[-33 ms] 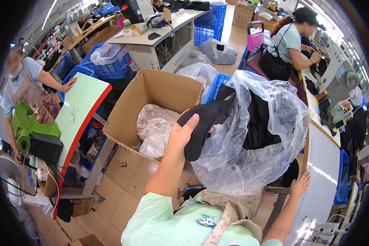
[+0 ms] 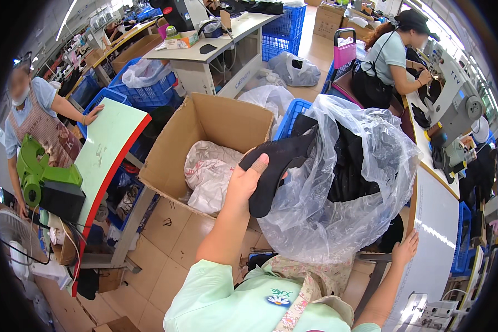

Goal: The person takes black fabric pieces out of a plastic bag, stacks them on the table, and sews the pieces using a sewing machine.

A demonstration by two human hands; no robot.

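Observation:
My left hand (image 2: 248,181) is closed around a curved black fabric piece (image 2: 279,155), thumb on top, shaped somewhat like a shoe upper. Whether it is one layer or several I cannot tell. The piece is held beside the mouth of a large clear plastic bag (image 2: 299,218), its far end close to the bag's left rim. More black material (image 2: 348,166) lies inside the bag. My right hand (image 2: 406,247) holds nothing and rests with fingers stretched out on the edge of the grey-white table (image 2: 434,221) to the right.
Left of the bag stands an open cardboard box (image 2: 174,141) with a crumpled white sack (image 2: 213,171) inside. A blue crate (image 2: 294,113) sits behind the bag. A green-topped table (image 2: 113,124) carries a green tape dispenser (image 2: 36,169); one person stands there. Another person sits by a sewing machine (image 2: 459,94).

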